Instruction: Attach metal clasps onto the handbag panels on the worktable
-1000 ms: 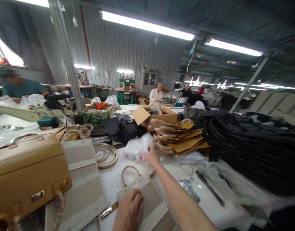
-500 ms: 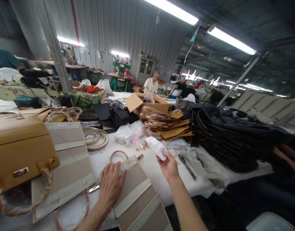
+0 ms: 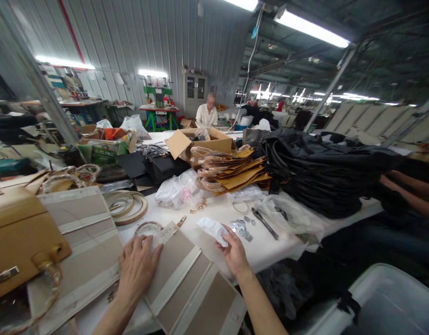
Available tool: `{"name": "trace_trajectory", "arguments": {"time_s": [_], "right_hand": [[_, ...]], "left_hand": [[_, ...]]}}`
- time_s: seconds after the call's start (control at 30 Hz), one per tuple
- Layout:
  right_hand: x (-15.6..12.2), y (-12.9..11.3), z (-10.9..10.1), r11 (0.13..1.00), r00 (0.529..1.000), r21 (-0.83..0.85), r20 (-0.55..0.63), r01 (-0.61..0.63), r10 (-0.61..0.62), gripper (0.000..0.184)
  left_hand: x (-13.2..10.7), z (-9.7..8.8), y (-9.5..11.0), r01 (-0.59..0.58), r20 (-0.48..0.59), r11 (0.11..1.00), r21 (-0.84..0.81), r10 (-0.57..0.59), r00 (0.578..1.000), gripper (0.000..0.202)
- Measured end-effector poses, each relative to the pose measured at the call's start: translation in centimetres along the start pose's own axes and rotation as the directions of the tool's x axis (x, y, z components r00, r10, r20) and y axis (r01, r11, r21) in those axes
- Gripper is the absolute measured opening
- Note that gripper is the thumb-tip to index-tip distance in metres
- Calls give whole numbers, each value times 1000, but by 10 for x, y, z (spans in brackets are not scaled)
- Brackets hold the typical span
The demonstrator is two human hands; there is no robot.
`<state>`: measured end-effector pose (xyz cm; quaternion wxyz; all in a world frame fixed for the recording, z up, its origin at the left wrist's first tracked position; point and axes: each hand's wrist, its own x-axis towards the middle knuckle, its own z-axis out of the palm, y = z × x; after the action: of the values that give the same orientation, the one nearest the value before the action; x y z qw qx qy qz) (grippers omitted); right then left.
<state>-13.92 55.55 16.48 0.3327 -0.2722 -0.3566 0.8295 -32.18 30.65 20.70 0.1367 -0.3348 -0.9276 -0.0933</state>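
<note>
My left hand (image 3: pixel 139 263) lies with its fingers spread on the upper left edge of a grey-beige bag panel (image 3: pixel 203 284) with pale strips across it. A looped handle (image 3: pixel 149 228) in clear wrap shows just beyond these fingers. A brass-coloured clasp (image 3: pixel 181 221) sticks out past the panel's top corner. Above the panel, my right hand (image 3: pixel 234 253) is closed on a small white packet (image 3: pixel 212 229), pinched at its right end; its contents cannot be made out. Small silver metal plates (image 3: pixel 242 229) lie on the table just beyond the right hand.
A tan handbag (image 3: pixel 22 237) and another panel (image 3: pixel 79 232) stand at left. Behind are coiled strips (image 3: pixel 128 207), a clear plastic bag (image 3: pixel 177 188), stacked tan pieces (image 3: pixel 235 174) and a black pile (image 3: pixel 326 172). Pliers-like tool (image 3: pixel 265 223) lies right. Someone's arm (image 3: pixel 410 195) shows far right.
My right hand has lowered the white packet toward the panel. The silver plates have come into sight beside it. My view has turned right, and the left hand stays on the panel.
</note>
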Motion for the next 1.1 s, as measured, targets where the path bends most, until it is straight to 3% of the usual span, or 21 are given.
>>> {"name": "trace_trajectory", "arguments": {"time_s": [0.13, 0.27, 0.37, 0.47, 0.63, 0.77, 0.83, 0.93, 1.03, 1.1], "right_hand": [[-3, 1, 0, 997, 998, -72, 60, 14, -9, 44], [-4, 0, -1, 997, 998, -76, 64, 21, -16, 45], [-7, 0, -3, 997, 998, -68, 66, 23, -18, 45], [-13, 0, -4, 997, 998, -75, 50, 27, -23, 44], [-5, -11, 1, 991, 993, -50, 6, 122, -121, 42], [37, -36, 34, 958, 969, -157, 95, 239, -227, 47], [67, -48, 57, 892, 942, -310, 175, 328, -285, 48], [113, -56, 89, 676, 880, -564, 315, 475, -355, 43], [148, -48, 114, 445, 820, -689, 459, 572, -343, 44], [164, -35, 128, 348, 793, -715, 514, 606, -327, 49]], "left_hand": [[3, 2, 21, -227, -174, 971, -71, 212, 962, 36], [8, 2, 57, -392, -233, 872, -294, 332, 914, 31], [6, 4, 82, -403, -217, 803, -439, 341, 915, 26], [0, 4, 92, -380, -157, 768, -515, 351, 923, 25], [-11, 8, 86, -359, -49, 775, -521, 393, 918, 22], [-20, 17, 82, -312, -18, 806, -503, 352, 936, 24], [-23, 21, 82, -299, -8, 810, -505, 342, 940, 24], [-25, 27, 83, -282, 7, 804, -523, 336, 942, 22], [-25, 30, 84, -269, 20, 807, -525, 328, 944, 19], [-24, 29, 84, -274, 31, 817, -507, 335, 942, 16]]}}
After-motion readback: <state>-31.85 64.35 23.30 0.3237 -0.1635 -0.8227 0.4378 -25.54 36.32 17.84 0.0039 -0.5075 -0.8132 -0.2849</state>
